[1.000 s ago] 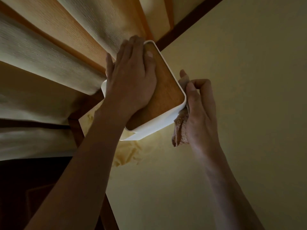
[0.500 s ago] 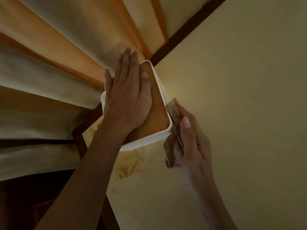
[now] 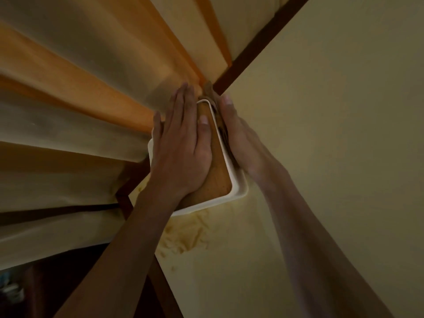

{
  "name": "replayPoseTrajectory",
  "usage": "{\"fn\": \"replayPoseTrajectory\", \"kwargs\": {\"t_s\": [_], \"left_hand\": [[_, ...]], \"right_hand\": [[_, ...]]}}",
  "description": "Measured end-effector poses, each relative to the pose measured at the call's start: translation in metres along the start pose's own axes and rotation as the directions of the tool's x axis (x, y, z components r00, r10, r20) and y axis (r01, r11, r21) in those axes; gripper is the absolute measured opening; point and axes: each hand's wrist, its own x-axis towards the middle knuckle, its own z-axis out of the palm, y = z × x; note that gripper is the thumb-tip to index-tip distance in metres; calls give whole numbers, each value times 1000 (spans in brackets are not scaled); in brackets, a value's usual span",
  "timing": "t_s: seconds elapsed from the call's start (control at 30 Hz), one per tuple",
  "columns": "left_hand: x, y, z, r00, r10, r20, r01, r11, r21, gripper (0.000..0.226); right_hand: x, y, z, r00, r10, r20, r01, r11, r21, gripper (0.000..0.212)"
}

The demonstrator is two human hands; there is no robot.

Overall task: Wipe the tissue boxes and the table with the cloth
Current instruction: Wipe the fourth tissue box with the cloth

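Observation:
A white tissue box [image 3: 238, 189] with a brown wooden lid [image 3: 218, 173] stands near the left edge of the pale yellow table [image 3: 321, 157]. My left hand [image 3: 181, 143] lies flat on the lid, fingers together, pressing it down. My right hand [image 3: 238, 136] presses a brownish cloth [image 3: 211, 97] against the box's right side wall. Only a strip of the cloth shows between the fingers and the box, up to its far corner.
Orange and cream curtains [image 3: 91, 99] hang at the left, touching the box's far side. A dark wooden table rim [image 3: 259, 49] runs along the far edge. A worn, stained patch [image 3: 188, 235] marks the table surface just in front of the box.
My right hand has slid the cloth along the box's right side from the near corner to the far corner. The left hand stayed on the lid. The camera moved closer.

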Motion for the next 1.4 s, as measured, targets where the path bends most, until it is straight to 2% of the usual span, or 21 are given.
{"fn": "replayPoseTrajectory", "kwargs": {"t_s": [0.2, 0.3, 0.4, 0.47, 0.53, 0.67, 0.8, 0.9, 1.17, 1.4], "left_hand": [[2, -1, -3, 1000, -7, 0, 7, 1000, -11, 67], [1, -1, -3, 1000, -7, 10, 8, 1000, -24, 67], [0, -1, -2, 1000, -4, 4, 4, 1000, -21, 67], [0, 0, -2, 1000, -7, 1, 8, 1000, -29, 66], [0, 1, -1, 1000, -9, 3, 9, 999, -33, 66], [1, -1, -2, 1000, -4, 0, 4, 1000, -14, 65], [1, -1, -2, 999, -15, 29, 16, 999, -36, 64], [1, 1, -4, 999, -21, 28, 21, 999, -29, 63], [0, 3, -6, 999, -30, 24, 31, 998, -47, 66], [-1, 5, -6, 998, -40, 39, 42, 996, -73, 65]], "right_hand": [[-51, 21, 10, 1000, -21, 0, 21, 999, 33, 56], [-101, 32, 18, 1000, 15, 18, -16, 999, 40, 63], [-125, 37, 28, 999, 50, -7, -49, 992, 117, 60], [-123, 40, 33, 999, 21, -41, -15, 987, 159, 64], [-106, 39, 30, 998, 15, -69, -7, 993, 118, 68], [-45, 18, 13, 998, 41, -45, -40, 999, 34, 57], [0, -2, 6, 998, 47, -29, -47, 999, -12, 54], [-8, 1, 7, 998, 52, -31, -52, 998, -17, 54], [-112, 41, 37, 998, -15, -68, 23, 991, 128, 57], [-45, 18, 15, 995, 30, -98, -26, 999, 35, 56]]}}
